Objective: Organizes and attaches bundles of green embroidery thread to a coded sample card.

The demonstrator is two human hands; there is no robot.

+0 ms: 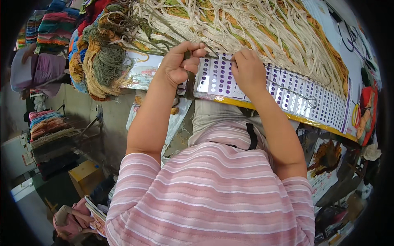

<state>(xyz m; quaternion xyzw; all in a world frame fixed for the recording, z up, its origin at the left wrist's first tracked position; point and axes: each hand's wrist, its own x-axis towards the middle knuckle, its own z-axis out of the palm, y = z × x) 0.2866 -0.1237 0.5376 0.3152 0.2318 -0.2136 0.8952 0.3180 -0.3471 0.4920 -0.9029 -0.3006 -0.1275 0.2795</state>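
Observation:
My left hand (180,63) is raised with curled fingers closed on dark olive yarn (190,84), which hangs below the palm. More olive strands run from it up toward the yarn pile. Just to the right, my right hand (249,73) is bent down with its fingers together at the edge of the cream yarn (279,45). A thin dark strand stretches between the two hands. What the right fingertips pinch is hidden. Under both hands lies a white sheet with rows of purple dots (221,78), along the table's yellow front edge (234,101).
Bundled green and tan yarn (108,61) hangs at the table's left end. A loose dark thread loop (312,101) lies on the dotted sheet. Yellow-handled scissors (355,115) are at the right end. Stacked coloured yarn (51,127) and another person (72,219) are on the left.

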